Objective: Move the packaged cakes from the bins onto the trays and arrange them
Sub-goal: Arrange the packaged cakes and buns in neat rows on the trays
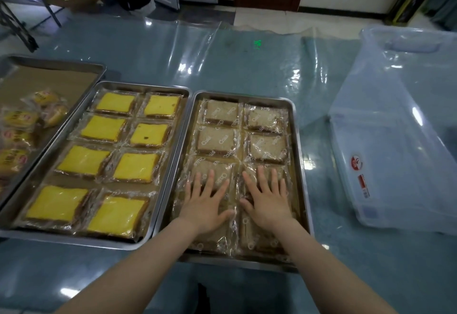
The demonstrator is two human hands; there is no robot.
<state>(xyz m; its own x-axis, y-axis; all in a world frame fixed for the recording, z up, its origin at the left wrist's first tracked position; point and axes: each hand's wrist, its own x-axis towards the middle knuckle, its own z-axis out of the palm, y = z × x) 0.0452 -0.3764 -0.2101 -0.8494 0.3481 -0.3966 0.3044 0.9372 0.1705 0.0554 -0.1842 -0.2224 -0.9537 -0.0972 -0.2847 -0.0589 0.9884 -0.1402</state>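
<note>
A person's left hand (206,205) and right hand (267,201) lie flat, fingers spread, grasping nothing, pressing clear-wrapped brown cake slices (243,172) in the near rows of a rectangular steel tray (295,140) on the film-covered blue table (321,264). Yellow-topped packaged cakes (103,162) fill the neighbouring steel tray (138,86); the translucent plastic bin (395,170) to the right appears empty. Slick wrappers could slide under pressure, skewing the two-column grid, and heavy pressing may crush soft slices.
</note>
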